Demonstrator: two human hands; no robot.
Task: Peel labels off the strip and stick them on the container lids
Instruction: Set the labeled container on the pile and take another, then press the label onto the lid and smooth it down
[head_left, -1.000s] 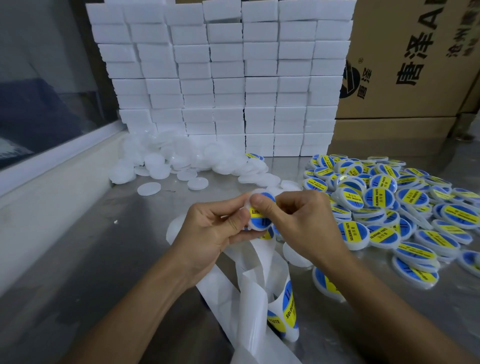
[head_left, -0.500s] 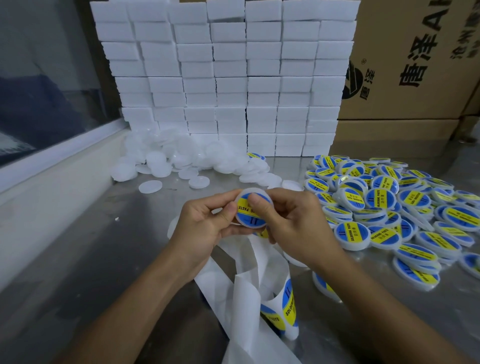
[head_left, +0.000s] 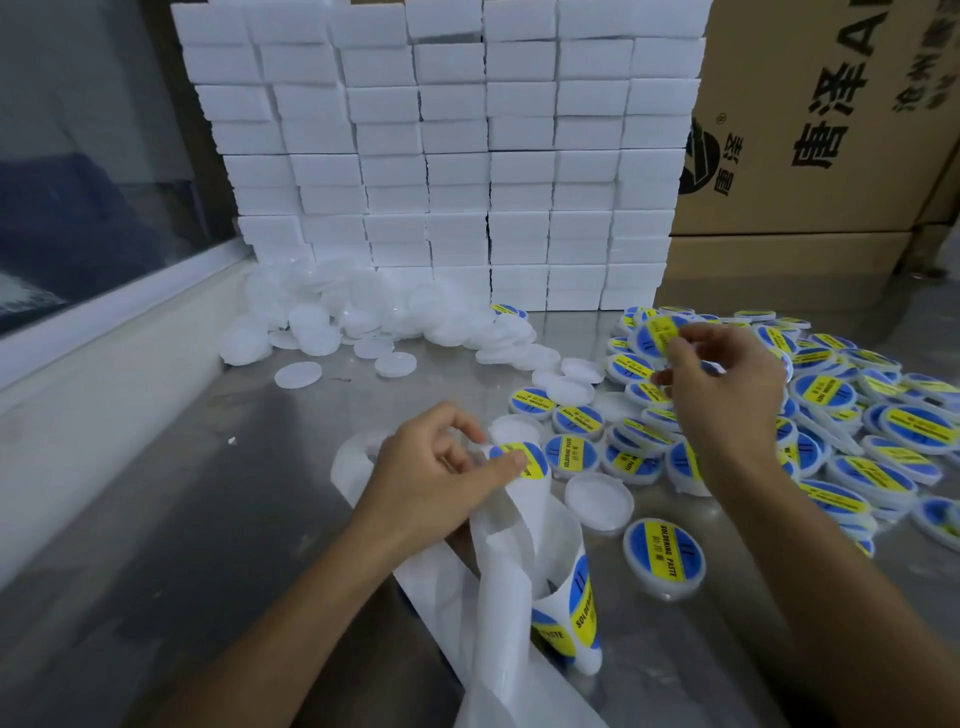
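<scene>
My left hand (head_left: 431, 478) pinches the white backing strip (head_left: 509, 561), thumb on a blue-and-yellow label (head_left: 527, 457) at its top bend. More labels (head_left: 582, 597) sit lower on the curled strip. My right hand (head_left: 727, 389) is up at the right and pinches a labelled lid (head_left: 649, 335) in its fingertips over the heap of labelled lids (head_left: 883, 426). A bare white lid (head_left: 597, 499) lies just right of the strip, and a labelled one (head_left: 665, 556) lies in front of it.
Plain white lids (head_left: 363, 317) are heaped at the back left of the metal table (head_left: 208, 519). Behind them rises a wall of white blocks (head_left: 467, 156), with cardboard boxes (head_left: 810, 130) to its right. A window ledge (head_left: 78, 374) runs along the left.
Both hands were together pressing a label onto a lid. My right hand has since carried that labelled lid up and right over the heap, while my left hand dropped to the strip.
</scene>
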